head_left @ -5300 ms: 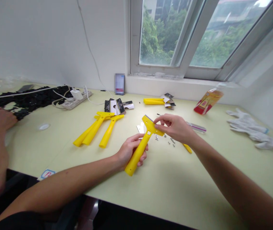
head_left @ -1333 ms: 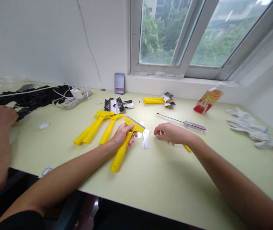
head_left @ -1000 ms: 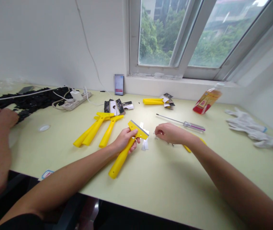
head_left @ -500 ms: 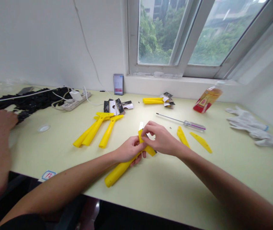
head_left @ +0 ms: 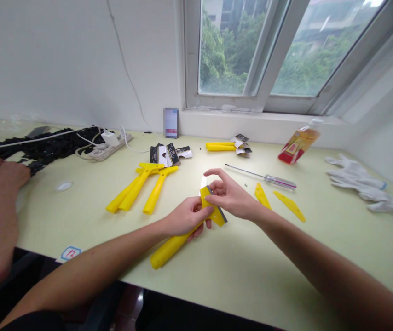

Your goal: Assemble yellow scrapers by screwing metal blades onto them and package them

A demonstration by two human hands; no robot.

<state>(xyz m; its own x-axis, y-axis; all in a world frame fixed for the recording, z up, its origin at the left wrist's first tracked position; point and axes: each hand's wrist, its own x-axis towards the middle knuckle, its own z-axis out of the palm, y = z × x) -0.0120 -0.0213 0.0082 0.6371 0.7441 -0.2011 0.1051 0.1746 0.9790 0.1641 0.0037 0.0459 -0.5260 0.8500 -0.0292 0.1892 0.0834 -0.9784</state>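
Note:
My left hand (head_left: 187, 215) is closed around a yellow scraper (head_left: 170, 250) just below its head, with the thumb on the yellow plate. The handle slants down toward the table's front edge. Along the head runs a dark grey blade edge (head_left: 221, 212), and a pale metal strip (head_left: 203, 182) sticks out past its far end. My right hand (head_left: 229, 195) touches the head: its thumb rests on the plate near a small shiny spot, the index finger reaches over by the strip, and the other fingers curl behind the blade edge.
Yellow scraper handles (head_left: 136, 186) lie left, by black-and-white cards (head_left: 165, 154). Further right are a screwdriver (head_left: 265, 177), two yellow plates (head_left: 289, 205), a bottle (head_left: 298, 142) and white gloves (head_left: 355, 177). Another person's hand (head_left: 6, 177) works at the left near black pieces (head_left: 54, 145).
My right hand's pinching fingers have opened and spread; the index finger now stretches toward the metal strip, uncovering more of the scraper's plate and blade edge. My left hand keeps its hold.

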